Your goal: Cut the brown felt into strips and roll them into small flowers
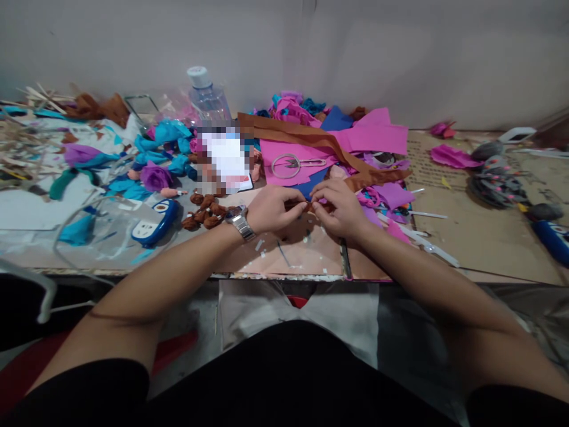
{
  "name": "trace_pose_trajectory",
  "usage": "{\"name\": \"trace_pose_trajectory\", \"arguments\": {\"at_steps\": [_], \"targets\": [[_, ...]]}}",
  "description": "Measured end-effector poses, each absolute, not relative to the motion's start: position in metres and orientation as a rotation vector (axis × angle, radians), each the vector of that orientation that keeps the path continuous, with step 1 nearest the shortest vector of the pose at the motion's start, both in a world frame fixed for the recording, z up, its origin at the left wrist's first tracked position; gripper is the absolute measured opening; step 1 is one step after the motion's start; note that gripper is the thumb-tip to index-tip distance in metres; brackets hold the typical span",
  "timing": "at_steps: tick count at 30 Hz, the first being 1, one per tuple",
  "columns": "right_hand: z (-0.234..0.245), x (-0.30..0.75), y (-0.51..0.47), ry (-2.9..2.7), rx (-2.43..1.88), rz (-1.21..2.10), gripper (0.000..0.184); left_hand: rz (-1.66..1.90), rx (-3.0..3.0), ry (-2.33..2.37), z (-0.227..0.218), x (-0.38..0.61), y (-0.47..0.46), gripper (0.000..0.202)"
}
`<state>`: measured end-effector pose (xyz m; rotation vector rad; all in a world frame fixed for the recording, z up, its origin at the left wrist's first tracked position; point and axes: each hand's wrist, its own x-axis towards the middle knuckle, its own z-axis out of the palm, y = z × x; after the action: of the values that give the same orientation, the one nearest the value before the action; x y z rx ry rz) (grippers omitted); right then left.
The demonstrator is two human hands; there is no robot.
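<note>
My left hand [278, 207], with a metal watch on its wrist, and my right hand [338, 206] meet over the front of the table. Both are closed, thumbs and fingers pinching a small piece of brown crepe paper [328, 207], mostly hidden by the fingers. Just beyond them lie pink paper sheets [377, 139], a blue piece [311, 185] and a long brown crepe strip [311, 131]. A pair of thread snips [294, 165] rests on the pink paper. Beside my left wrist is a cluster of brown crumpled paper pieces [205, 212]. A lit phone [226, 157] lies behind it.
At the back stands a clear bottle [208, 102] with a white cap. Blue and purple paper flowers [155, 177] and a blue-and-white power socket [155, 223] lie left. Cardboard [448, 225] covers the right, bearing a dark grey bundle [496, 184]. White sticks [429, 214] poke out near my right forearm.
</note>
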<state>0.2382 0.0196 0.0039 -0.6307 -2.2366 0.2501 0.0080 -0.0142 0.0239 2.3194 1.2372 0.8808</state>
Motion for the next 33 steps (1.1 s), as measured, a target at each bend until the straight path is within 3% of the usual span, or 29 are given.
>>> {"name": "trace_pose_trajectory", "arguments": {"at_steps": [33], "targets": [[0.0022, 0.2393, 0.018, -2.271, -0.715, 0.102, 0.017, 0.773, 1.748, 1.034, 0.0199, 0.0117, -0.0091, 0.03]]}}
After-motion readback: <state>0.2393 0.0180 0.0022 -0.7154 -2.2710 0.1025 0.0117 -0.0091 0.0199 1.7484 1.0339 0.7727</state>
